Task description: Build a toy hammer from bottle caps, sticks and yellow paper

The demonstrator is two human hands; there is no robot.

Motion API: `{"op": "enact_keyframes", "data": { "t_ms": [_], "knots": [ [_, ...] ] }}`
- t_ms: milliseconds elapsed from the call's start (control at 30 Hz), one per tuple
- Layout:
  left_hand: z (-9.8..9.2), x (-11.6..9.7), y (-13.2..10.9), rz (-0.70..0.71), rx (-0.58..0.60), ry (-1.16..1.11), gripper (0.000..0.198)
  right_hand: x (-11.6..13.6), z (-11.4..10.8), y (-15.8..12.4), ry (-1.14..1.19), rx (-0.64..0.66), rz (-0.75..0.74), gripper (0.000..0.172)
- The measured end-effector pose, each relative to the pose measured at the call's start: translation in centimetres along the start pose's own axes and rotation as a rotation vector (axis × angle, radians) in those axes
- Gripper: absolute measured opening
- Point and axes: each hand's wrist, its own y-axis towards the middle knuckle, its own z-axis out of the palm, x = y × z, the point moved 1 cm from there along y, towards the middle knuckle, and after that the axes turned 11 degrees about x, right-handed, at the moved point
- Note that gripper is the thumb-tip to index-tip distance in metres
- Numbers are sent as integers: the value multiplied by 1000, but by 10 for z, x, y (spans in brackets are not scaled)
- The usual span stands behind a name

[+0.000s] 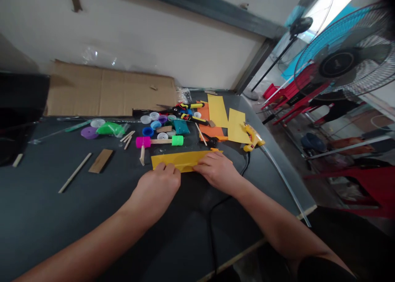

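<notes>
A folded strip of yellow paper lies on the dark table in front of me. My left hand presses on the strip's near left edge with its fingers curled down onto it. My right hand rests on the strip's right part, fingers closed together and pressing the fold flat. Just beyond the strip lies a wooden stick with a pink cap and a green cap on its ends.
Behind are several coloured bottle caps, yellow paper sheets and orange paper, a yellow glue gun with its cable, cutters, wooden sticks, a cardboard piece and a cardboard sheet. A fan stands right.
</notes>
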Motion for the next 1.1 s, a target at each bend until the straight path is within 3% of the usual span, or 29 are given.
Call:
{"op": "enact_keyframes", "data": {
  "t_ms": [267, 400, 567, 767, 867, 967, 1100],
  "knots": [
    [6, 46, 9, -10, 50, -345, 22, -13, 0, 2, 344, -1, 130, 14],
    [10, 48, 13, -65, 23, -330, 27, -14, 1, 2, 410, -17, 271, 14],
    [11, 38, 10, -97, -6, -163, 23, -14, 4, 5, 409, -7, 453, 10],
    [12, 5, -1, -85, -175, 130, 30, -15, 5, 9, 313, -16, 444, 9],
    [26, -20, -1, 128, -319, 171, 42, -16, 4, 11, 312, -6, 430, 7],
    [46, -36, 4, 171, -372, 139, 47, -15, 4, 11, 308, 4, 416, 4],
    [61, -42, 9, 132, -312, 36, 59, -15, 3, 12, 311, -6, 414, 6]
  ]
}}
